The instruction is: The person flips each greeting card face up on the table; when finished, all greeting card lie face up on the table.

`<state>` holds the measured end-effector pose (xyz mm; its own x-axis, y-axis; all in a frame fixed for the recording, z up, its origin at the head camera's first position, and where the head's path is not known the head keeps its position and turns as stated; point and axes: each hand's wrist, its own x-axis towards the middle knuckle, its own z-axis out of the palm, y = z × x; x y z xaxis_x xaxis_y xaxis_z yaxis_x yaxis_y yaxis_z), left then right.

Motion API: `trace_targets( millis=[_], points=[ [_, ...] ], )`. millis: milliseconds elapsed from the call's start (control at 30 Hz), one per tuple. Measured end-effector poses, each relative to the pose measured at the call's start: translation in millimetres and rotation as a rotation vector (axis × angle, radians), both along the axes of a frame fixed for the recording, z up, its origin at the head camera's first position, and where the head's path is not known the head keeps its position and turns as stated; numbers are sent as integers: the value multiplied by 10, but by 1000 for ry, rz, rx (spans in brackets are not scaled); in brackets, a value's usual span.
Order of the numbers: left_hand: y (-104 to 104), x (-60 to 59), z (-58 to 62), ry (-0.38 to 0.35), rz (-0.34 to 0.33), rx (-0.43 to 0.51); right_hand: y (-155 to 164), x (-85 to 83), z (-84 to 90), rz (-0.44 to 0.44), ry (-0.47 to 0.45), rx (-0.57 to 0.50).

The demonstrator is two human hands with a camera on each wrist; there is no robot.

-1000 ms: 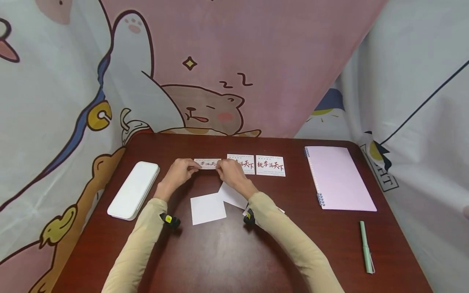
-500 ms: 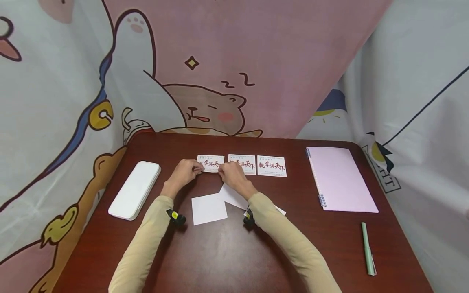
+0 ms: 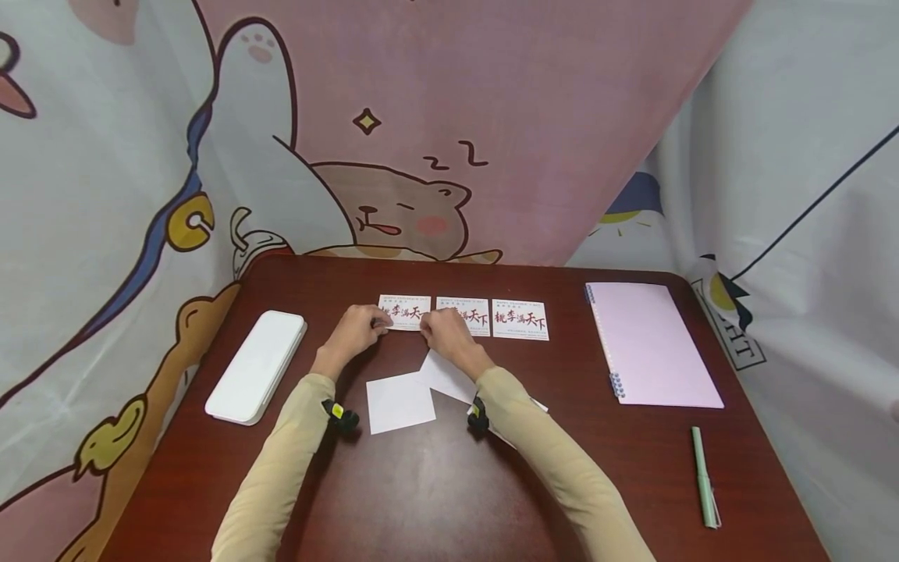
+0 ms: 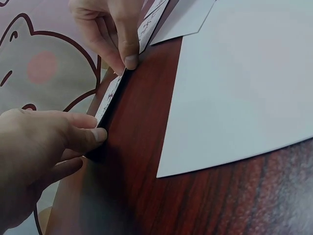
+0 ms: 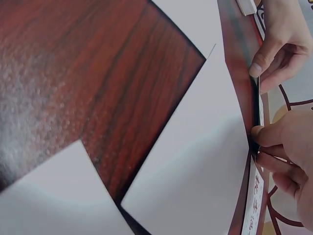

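A white card with red Chinese characters (image 3: 404, 314) lies at the left end of a row of three matching cards. Its near left corner is pinched between thumb and fingers of my left hand (image 3: 356, 328). At its near right corner, my right hand (image 3: 449, 336) pinches the same edge and covers part of the middle card (image 3: 474, 318). The right card (image 3: 520, 320) lies flat beside it. In the left wrist view, the card's near edge is raised a little, with a dark shadow under it, between my left hand (image 4: 54, 147) and right hand (image 4: 115, 32).
Nearer me lie a blank white card (image 3: 401, 402) and another blank card (image 3: 447, 376), partly under my right forearm. A white case (image 3: 256, 367) lies at left. A pink spiral notebook (image 3: 660, 343) and a green pen (image 3: 705, 478) lie at right on the brown table (image 3: 407, 499).
The left card has gone from tilted up to nearly flat, in line with the other two. Both hands have shifted slightly right and keep their pinch on it.
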<state>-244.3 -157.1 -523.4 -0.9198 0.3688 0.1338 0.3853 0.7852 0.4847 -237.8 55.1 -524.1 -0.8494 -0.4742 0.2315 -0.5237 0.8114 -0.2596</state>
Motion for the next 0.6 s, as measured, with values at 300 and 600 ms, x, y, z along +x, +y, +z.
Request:
trace_targets(
  millis=[300,600],
  points=[
    [12,3,-20,-59,32,17,19,-9,-10,5,19,6],
    [110,73,80,-21,3,25,117,52,89,-28,3,-79]
  ],
)
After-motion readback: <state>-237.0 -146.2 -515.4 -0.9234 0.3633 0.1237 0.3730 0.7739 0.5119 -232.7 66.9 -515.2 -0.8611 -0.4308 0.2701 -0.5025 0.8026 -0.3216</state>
